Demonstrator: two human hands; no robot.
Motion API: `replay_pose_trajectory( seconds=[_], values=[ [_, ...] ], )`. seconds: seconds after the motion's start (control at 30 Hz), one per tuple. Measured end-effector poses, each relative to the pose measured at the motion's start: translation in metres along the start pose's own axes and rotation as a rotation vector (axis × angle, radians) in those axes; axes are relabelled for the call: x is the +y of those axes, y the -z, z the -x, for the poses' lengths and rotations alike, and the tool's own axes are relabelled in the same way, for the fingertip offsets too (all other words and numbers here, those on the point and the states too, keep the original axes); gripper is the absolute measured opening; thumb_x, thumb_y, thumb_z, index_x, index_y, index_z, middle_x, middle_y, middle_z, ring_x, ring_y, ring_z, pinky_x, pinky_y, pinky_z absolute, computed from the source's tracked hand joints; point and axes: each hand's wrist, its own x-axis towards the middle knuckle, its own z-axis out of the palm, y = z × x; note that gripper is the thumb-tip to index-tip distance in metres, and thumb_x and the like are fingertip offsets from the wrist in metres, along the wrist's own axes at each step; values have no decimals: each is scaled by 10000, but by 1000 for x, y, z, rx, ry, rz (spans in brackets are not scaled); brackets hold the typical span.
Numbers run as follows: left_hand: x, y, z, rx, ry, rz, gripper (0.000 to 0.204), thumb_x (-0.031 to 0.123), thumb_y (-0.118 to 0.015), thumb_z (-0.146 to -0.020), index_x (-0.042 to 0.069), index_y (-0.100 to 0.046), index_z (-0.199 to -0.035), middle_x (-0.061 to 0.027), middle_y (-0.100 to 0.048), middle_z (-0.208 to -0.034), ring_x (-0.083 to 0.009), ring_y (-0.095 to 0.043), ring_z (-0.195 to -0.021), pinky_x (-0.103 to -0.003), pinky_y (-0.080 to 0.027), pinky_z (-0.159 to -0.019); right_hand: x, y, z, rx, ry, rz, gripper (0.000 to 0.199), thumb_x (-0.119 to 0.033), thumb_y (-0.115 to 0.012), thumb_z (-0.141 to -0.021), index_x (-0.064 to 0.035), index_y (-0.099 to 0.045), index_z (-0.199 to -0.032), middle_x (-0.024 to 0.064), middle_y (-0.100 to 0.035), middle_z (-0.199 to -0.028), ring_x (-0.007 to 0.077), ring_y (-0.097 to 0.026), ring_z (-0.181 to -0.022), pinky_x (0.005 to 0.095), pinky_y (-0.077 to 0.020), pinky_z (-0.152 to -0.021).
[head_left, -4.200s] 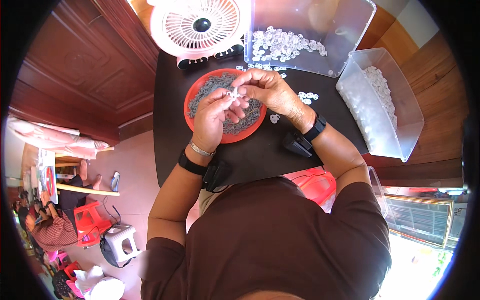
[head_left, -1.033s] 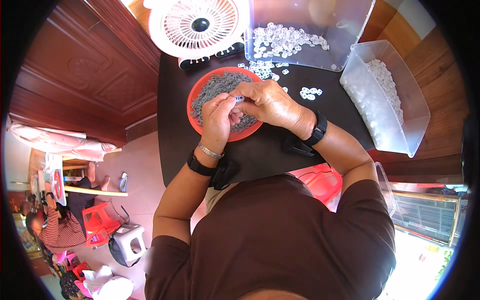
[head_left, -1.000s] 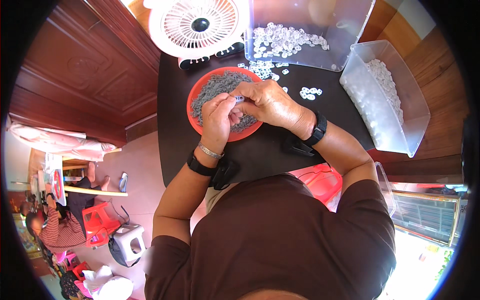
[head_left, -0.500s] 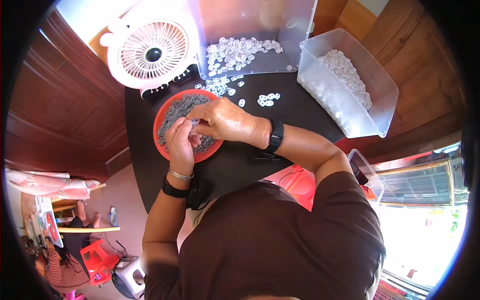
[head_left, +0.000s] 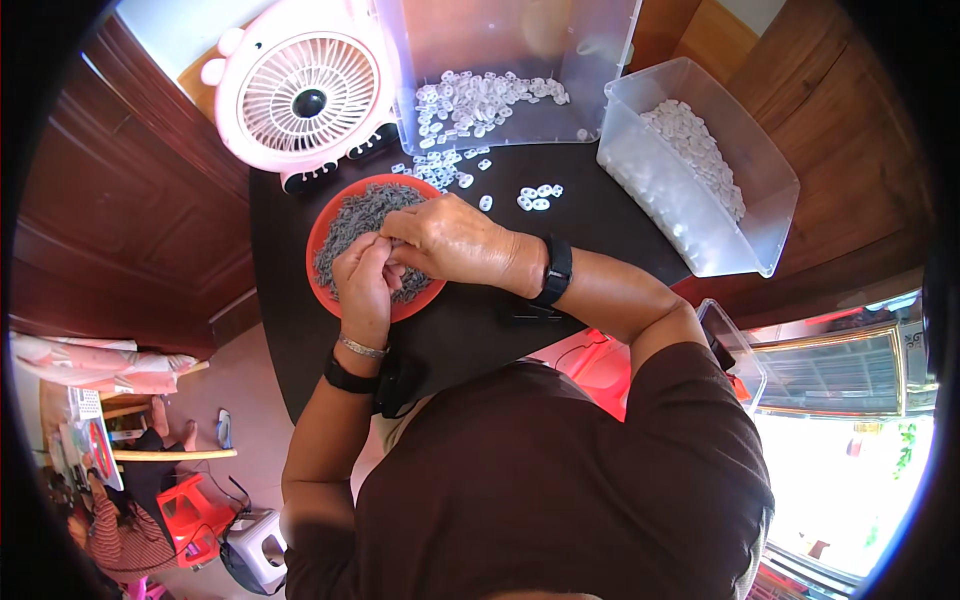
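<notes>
left hand (head_left: pixel 364 282) + right hand (head_left: pixel 450 240) | fingers (head_left: pixel 402 222) pinched narrow; contents hidden, cannot tell | over red bowl (head_left: pixel 425 297), grey pieces (head_left: pixel 368 208)

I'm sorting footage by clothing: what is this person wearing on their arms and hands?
The left hand and right hand are gloveless. On the left are a silvery bracelet and black strap; on the right, a black band. The sleeves are short and dark brown.

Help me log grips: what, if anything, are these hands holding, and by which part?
It cannot be told: the left hand and right hand meet over the red bowl of grey pieces, hiding anything that may be between them.
</notes>
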Motion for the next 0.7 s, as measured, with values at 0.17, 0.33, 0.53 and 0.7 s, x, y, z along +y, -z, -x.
replay_pose_trajectory(
  seconds=[0.17,0.33,0.53,0.7],
  values=[
    [2,0,2,18,-17,-58,214,158,-482,-899,13,-585,-780,-4,-525,-623,-54,-449,-507,-191,-352,-461,-1,-2,-1,13,-10,-69,119,-110,-629,-747,-22,-550,-751,145,-601,-710,331,-616,-680,400,-496,-606],
    [8,-4,0,39,-18,-29,214,167,-475,-905,12,-589,-811,-4,-528,-619,-57,-450,-501,-189,-346,-460,4,12,-7,91,70,76,164,-92,-679,-734,-54,-623,-884,109,-634,-782,301,-629,-704,364,-515,-606],
    [14,0,0,36,-147,-67,201,149,-465,-915,22,-609,-856,-4,-530,-614,-47,-445,-498,-181,-325,-455,30,137,-2,856,-285,728,201,-85,-706,-734,-93,-686,-934,71,-673,-857,203,-647,-736,289,-510,-646],
    [13,-1,0,-11,-152,-85,171,112,-481,-901,22,-608,-829,-1,-521,-611,-47,-434,-503,-183,-320,-453,39,155,-1,953,-82,990,129,-121,-667,-753,-107,-686,-880,84,-654,-868,264,-614,-823,360,-485,-733]
  ],
)
